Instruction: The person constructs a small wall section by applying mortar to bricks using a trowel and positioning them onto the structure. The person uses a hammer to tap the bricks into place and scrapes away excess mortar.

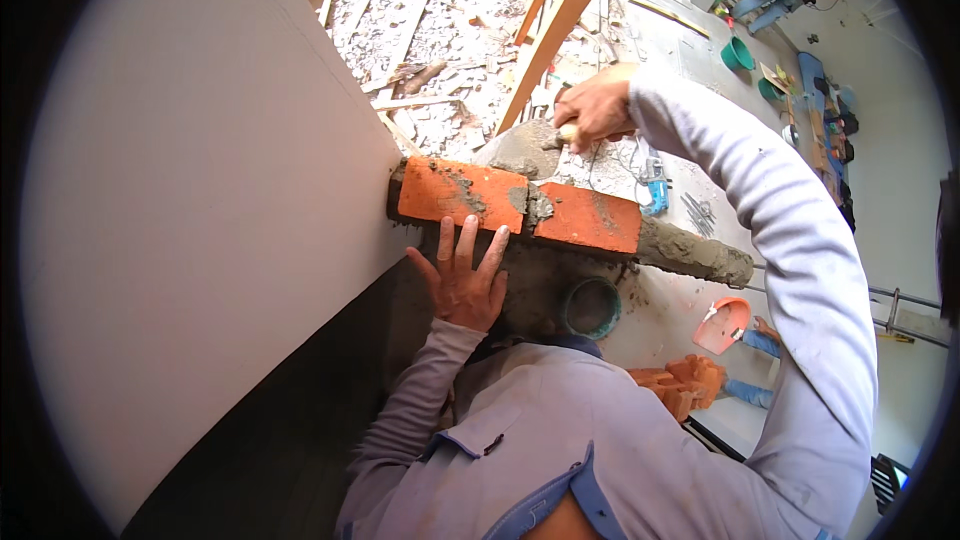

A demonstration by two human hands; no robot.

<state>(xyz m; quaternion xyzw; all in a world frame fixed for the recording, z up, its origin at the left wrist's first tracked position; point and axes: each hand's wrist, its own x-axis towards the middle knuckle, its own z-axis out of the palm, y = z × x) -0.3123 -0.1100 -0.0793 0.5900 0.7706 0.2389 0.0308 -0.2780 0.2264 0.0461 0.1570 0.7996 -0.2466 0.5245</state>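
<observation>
A smooth white wall (200, 200) occupies the left side of the view. Beyond the masonry, a ground surface of broken rubble (400, 25) carries loose timber offcuts, and a timber post (560, 35) crosses it at a slant. The low brick course abuts the white wall and consists of a left brick (455, 180) and a right brick (590, 218), both orange, laid end to end with grey mortar (540, 205) in the joint. An exposed mortar bed (697, 252) extends to the right of the right brick.

On the near side stand a brick stack (685, 385), a green bucket (592, 332) and a salmon-coloured basin (722, 325). A co-worker's hand (765, 328) is beside the basin.

The right hand (600, 107) has its fingers closed around the handle of a trowel (522, 148). The mortar-smeared blade is at the far edge of the course, near the joint; whether it touches the bricks cannot be determined. The left hand (468, 285) is unloaded, its fingers spread wide and the fingertips on the near edge of the left brick.

A blue power tool (656, 192) lies beyond the right brick; any lettering on its casing is too small to read.
</observation>
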